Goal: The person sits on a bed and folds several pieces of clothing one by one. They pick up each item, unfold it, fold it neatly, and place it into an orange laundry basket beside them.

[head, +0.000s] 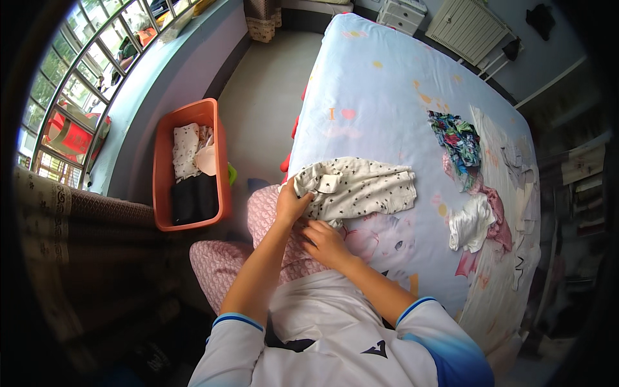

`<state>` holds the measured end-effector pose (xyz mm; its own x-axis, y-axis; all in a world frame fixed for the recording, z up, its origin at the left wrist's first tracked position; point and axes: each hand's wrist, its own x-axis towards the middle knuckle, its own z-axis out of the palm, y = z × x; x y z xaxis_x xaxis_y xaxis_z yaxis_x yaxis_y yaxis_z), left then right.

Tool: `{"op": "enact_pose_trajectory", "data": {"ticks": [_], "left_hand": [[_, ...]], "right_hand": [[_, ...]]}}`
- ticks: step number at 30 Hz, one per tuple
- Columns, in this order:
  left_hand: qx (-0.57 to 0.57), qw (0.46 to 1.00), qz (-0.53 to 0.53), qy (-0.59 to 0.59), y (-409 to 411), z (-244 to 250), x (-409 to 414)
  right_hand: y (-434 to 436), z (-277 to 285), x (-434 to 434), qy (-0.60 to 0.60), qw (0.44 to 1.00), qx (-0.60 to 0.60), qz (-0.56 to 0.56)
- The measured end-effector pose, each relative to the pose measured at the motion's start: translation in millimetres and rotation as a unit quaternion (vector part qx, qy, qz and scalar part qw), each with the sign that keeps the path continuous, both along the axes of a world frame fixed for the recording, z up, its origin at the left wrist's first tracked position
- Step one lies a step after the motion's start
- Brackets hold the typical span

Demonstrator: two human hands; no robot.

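Note:
A white garment with dark stars (362, 186) lies partly folded on the near edge of the bed, its far end spread to the right. My left hand (291, 203) grips its left edge, thumb on top of the cloth. Just below, my right hand (324, 242) is bent beside the garment's lower left edge, over my pink patterned trousers (263, 213). Whether its fingers pinch cloth is hidden.
An orange plastic tub (222, 159) on the floor at left holds folded clothes, among them star-printed cloth (185, 150) and a black garment (194, 199). Right on the light blue bedsheet (372, 92) lie a colourful patterned garment (457, 142) and a white satiny garment (469, 223). A barred window is upper left.

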<state>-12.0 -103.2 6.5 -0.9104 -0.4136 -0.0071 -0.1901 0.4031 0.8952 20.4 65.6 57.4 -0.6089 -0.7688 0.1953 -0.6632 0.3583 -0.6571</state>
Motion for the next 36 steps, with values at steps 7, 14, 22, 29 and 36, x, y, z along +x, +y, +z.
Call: {"op": "enact_pose_trajectory", "data": {"ticks": [7,14,22,29,36], "left_hand": [[0.429,0.901,-0.069,0.015,-8,53,25],[0.412,0.875,-0.247,0.057,-62,159,14],[0.205,0.924,-0.155,0.285,-100,332,-52],[-0.294,0.920,-0.241,0.097,-101,369,-81],[-0.029,0.889,0.050,0.454,-125,416,-75]], "right_hand": [[27,-5,-67,-0.127,0.911,-0.170,-0.352],[-12,90,-139,-0.425,0.874,-0.230,-0.057],[-3,304,-199,-0.087,0.900,-0.424,-0.044],[32,434,-202,-0.040,0.878,-0.476,0.028],[88,459,-194,0.011,0.956,-0.290,0.034]]}}
